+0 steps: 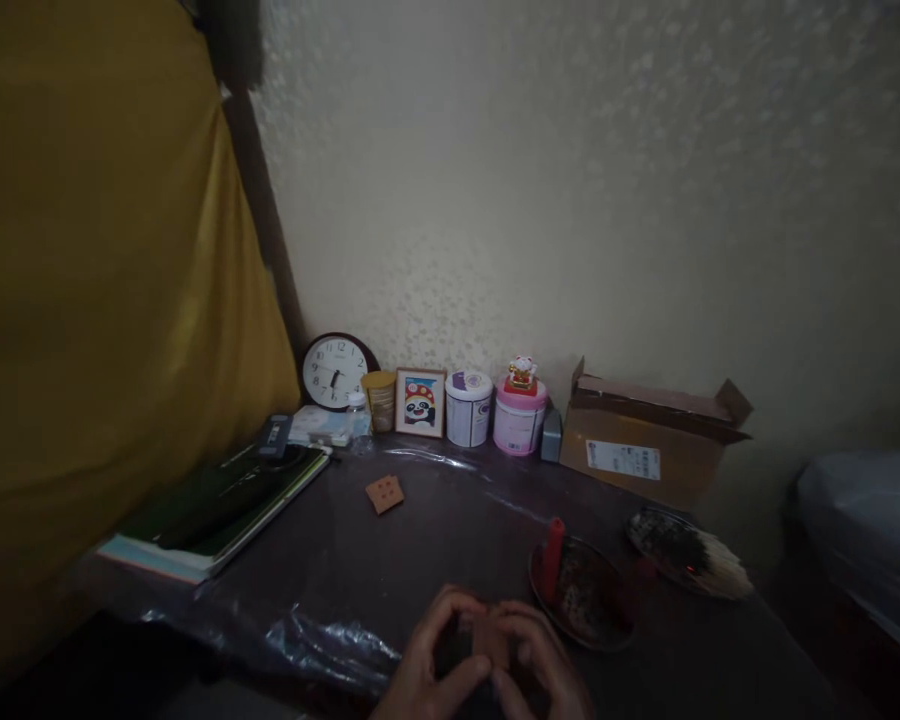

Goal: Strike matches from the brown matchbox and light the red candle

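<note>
At the bottom centre, my left hand [433,662] and my right hand [538,655] come together around a small flat brown piece [489,642]. Fingers and thumbs of both hands are closed on its edges, and part of it is hidden behind them. The dim light leaves its material unclear. Farther back on the dark table [330,560] lies a brown square piece [385,493] with reddish dots, apparently stacked on another. Just right of my hands, a red candle [553,560] stands upright in a dark shallow dish [596,640] with a stained inside.
A charred, pale-ended bundle [709,560] with a glowing red spot lies at right. Along the wall stand a clock [335,370], yellow cup [380,400], panda picture [421,403], two tins [469,410] and a cardboard box [645,440]. Books [225,510] lie left, beside a yellow curtain [105,250].
</note>
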A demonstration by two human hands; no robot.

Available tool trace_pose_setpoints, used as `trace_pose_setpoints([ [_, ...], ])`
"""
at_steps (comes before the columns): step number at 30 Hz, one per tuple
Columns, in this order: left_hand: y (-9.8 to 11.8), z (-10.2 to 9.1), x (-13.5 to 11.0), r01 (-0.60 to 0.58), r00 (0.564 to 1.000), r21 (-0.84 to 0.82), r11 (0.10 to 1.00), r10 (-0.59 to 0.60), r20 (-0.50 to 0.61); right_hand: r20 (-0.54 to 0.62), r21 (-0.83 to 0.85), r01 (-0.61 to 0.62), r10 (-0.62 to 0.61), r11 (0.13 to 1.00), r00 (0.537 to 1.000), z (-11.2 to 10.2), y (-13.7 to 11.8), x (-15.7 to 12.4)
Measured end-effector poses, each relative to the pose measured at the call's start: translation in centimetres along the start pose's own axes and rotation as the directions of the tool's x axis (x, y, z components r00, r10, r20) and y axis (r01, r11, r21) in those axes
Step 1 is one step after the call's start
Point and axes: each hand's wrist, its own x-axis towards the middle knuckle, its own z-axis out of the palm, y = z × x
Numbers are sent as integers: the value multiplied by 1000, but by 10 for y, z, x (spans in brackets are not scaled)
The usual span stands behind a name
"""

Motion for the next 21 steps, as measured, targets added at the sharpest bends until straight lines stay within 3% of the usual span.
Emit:
trace_pose_setpoints([
  [8, 4, 4, -3, 45, 995, -231, 972, -63, -73, 28, 14, 18, -18, 1000, 999, 1, -22, 9],
  [13, -3, 3, -3, 115, 981, -567, 816, -182, -63, -28, -1, 2, -2, 1000, 1000, 3, -20, 10],
  [21, 0, 3, -4, 223, 970, -719, 658, -226, 94, -41, 40, 39, -38, 998, 998, 11, -23, 8],
])
